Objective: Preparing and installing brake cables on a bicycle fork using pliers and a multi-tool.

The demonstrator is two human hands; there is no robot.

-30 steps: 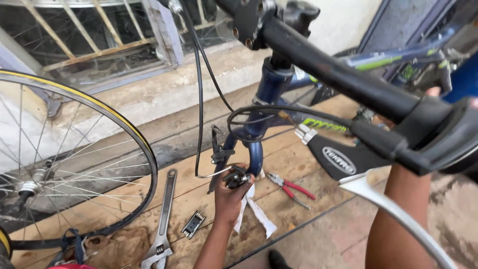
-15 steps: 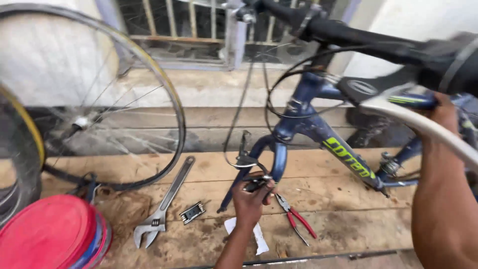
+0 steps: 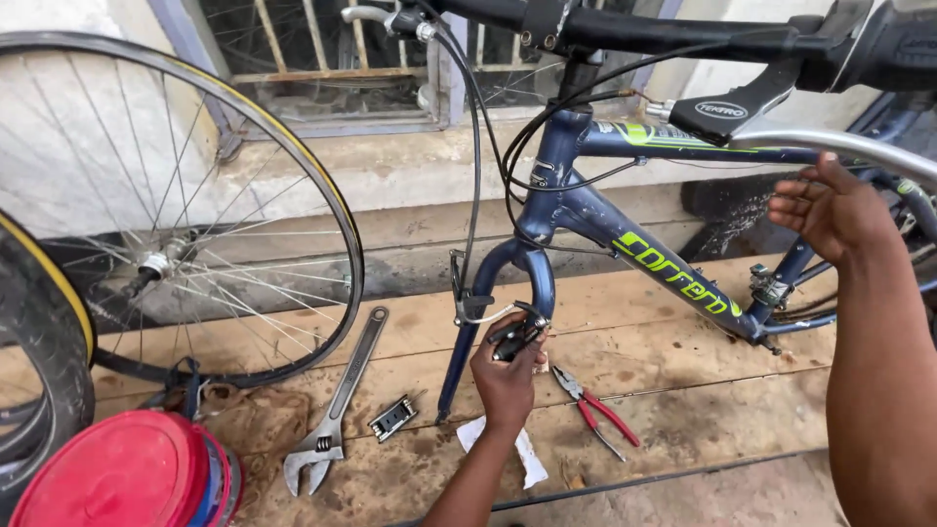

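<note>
Since the earlier frame the view has dropped and drawn nearer, and the right hand (image 3: 830, 207) has come off the handlebar grip to hover open beside the frame; the left hand has stayed at the fork. Item: brake caliper arm (image 3: 517, 332), black, mounted low on the dark blue fork (image 3: 493, 312), above the wooden plank platform (image 3: 683, 390). Left hand (image 3: 508, 376): fingers curled narrow around the caliper arm, gripping it, thumb side up; forearm rising from the bottom edge of the view, wrist straight. Right hand: fingers spread and slightly bent, palm turned left, holding nothing, just below a silver curved mudguard (image 3: 839, 146) and near the frame's blue top tube (image 3: 683, 141); forearm upright along the right edge. Bicycle frame: down tube (image 3: 664, 263) with yellow-green lettering, slanting down to the right. Handlebar (image 3: 664, 34), black, across the top, with a black brake lever (image 3: 742, 107); black cables (image 3: 476, 166) hang from it to the fork. On the planks: red-handled pliers (image 3: 597, 410) just right of the left hand; white scrap of paper (image 3: 522, 449) under the wrist; folding multi-tool (image 3: 393, 418) left of the fork foot; adjustable wrench (image 3: 332, 410) further left, jaws toward the viewer. Spoked wheel (image 3: 176, 215) with yellow rim leaning at left; black tyre (image 3: 44, 342) at far left; red-lidded tub (image 3: 122, 473) at bottom left.
</note>
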